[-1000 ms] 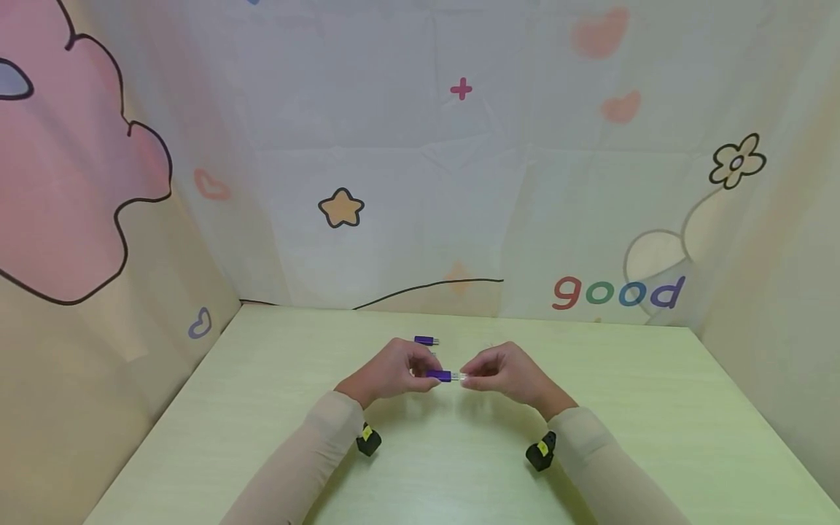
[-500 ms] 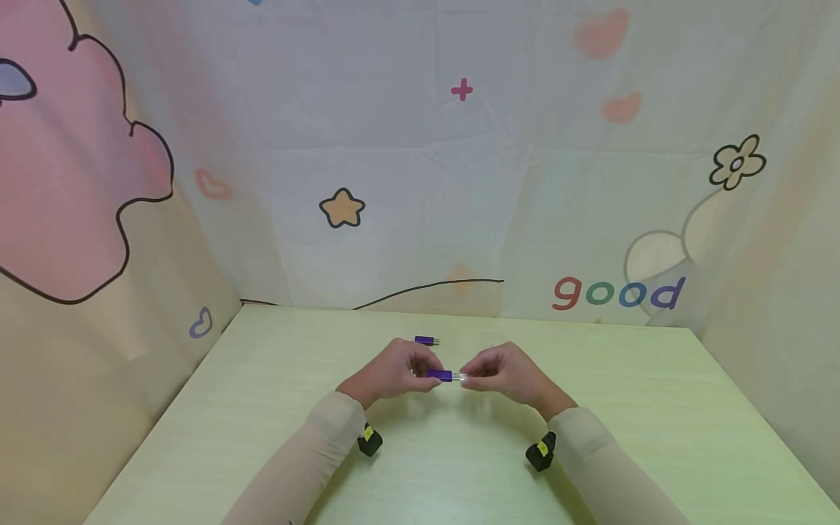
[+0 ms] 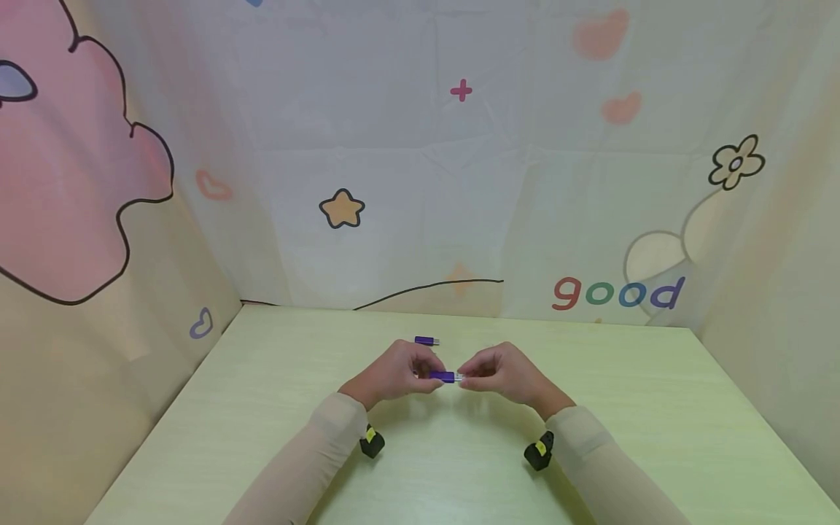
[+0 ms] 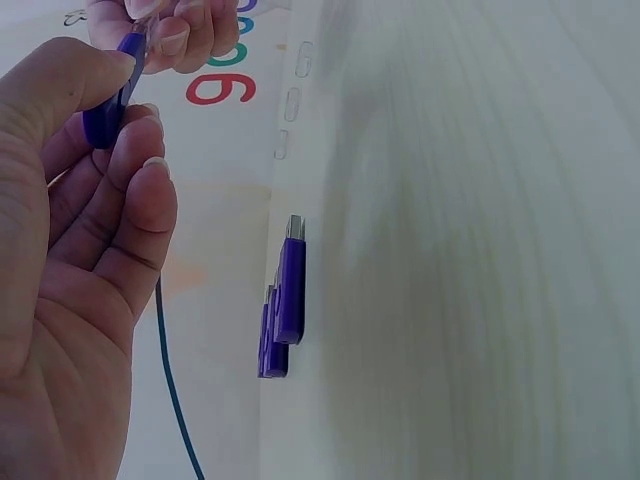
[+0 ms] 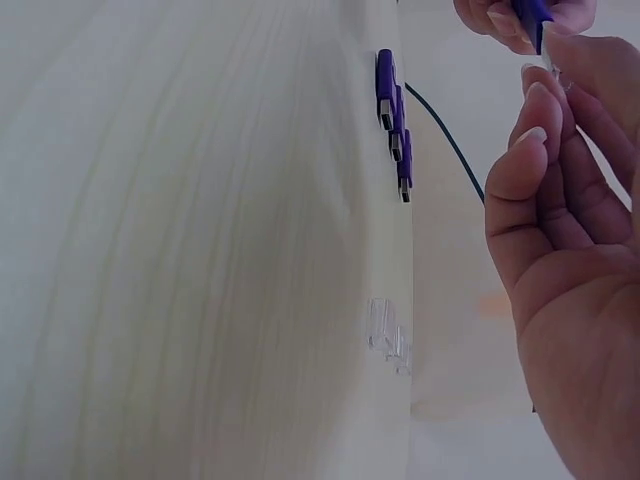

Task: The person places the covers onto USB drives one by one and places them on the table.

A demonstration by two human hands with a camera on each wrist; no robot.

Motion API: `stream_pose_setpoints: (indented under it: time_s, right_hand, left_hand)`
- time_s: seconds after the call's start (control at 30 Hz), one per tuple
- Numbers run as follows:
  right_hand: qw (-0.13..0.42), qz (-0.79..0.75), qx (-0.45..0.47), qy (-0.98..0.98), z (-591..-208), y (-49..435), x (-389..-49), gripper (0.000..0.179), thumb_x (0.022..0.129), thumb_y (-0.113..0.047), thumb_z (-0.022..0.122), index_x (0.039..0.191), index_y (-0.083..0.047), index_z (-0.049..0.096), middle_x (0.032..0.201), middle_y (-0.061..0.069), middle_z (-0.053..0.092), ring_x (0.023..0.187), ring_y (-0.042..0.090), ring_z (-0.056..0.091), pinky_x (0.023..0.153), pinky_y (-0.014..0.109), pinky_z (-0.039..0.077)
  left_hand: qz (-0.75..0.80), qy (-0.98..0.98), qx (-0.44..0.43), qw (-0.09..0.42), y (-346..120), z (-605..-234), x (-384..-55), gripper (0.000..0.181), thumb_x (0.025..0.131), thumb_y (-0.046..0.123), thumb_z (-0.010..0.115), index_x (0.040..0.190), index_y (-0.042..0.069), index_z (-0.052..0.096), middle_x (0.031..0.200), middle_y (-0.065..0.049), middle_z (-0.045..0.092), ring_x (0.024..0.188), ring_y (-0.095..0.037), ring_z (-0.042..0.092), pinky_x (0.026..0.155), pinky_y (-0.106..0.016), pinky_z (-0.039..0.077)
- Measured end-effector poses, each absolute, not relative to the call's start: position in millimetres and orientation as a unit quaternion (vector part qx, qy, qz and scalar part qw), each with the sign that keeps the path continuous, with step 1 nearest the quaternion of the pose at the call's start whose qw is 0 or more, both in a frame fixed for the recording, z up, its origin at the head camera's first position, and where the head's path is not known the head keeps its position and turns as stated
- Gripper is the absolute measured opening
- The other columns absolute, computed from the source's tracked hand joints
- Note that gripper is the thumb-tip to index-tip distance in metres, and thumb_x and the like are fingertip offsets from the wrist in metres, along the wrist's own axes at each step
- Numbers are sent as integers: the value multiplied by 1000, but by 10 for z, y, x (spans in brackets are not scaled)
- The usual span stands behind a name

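Observation:
In the head view my left hand (image 3: 397, 370) holds a purple USB flash drive (image 3: 442, 377) between thumb and fingers, its metal plug facing right. My right hand (image 3: 507, 373) pinches a small clear cap (image 5: 565, 80) at the plug end. The fingertips hide how far the cap sits over the plug. Beyond the hands, three more purple flash drives (image 5: 386, 78) lie in a row on the table, as the right wrist view shows. Several loose clear caps (image 5: 380, 323) lie in another row, to the right of those drives.
The pale wooden table (image 3: 420, 467) runs back to a printed cloth (image 3: 407, 219) hanging behind it. More cloth hangs along the left and right sides. Small black cameras (image 3: 372, 442) are worn on both wrists.
My hands have come slightly closer together. Less of the plug and cap now shows between the fingertips. The loose drives have not moved.

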State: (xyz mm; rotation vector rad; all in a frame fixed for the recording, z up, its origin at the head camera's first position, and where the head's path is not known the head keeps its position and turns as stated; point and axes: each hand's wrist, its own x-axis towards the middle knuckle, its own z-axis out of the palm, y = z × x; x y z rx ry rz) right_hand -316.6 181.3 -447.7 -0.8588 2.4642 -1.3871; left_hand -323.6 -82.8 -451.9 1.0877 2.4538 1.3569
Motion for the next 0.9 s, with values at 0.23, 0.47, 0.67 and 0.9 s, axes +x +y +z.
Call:
stream_pose_setpoints:
  time_s: [0.23,0.47,0.67,0.9]
  right_hand:
    - [93,-468,-289,830,-4486,1809,-3172,13,88,-21,83,99,-15,82,94,3,79,77,16,65,70,27,57]
    - [91,-467,-294,829,-4462,1794,-3156,14,88,-22,82,99,-13,82,93,3,79,77,14,65,69,27,56]
    - [90,-463,-297,830,-4437,1780,-3143,16,88,-23,82,99,-12,82,93,1,79,77,13,65,69,27,56]
    - [87,-462,-293,833,-4448,1774,-3148,14,88,-24,82,99,-15,82,92,0,80,77,13,65,69,27,56]
  left_hand:
    - [449,813,366,59,-827,-4521,-3228,10,88,10,80,97,13,80,86,4,74,70,-8,66,63,-24,55]
    - [442,811,381,43,-834,-4519,-3225,8,89,10,79,97,11,79,86,3,74,69,-6,65,63,-24,56]
    - [443,810,383,40,-839,-4529,-3227,8,89,11,80,97,12,79,86,2,75,69,-7,65,64,-24,56]
    - [446,809,380,39,-835,-4546,-3225,9,88,10,80,97,12,79,86,3,74,70,-7,66,64,-24,57]
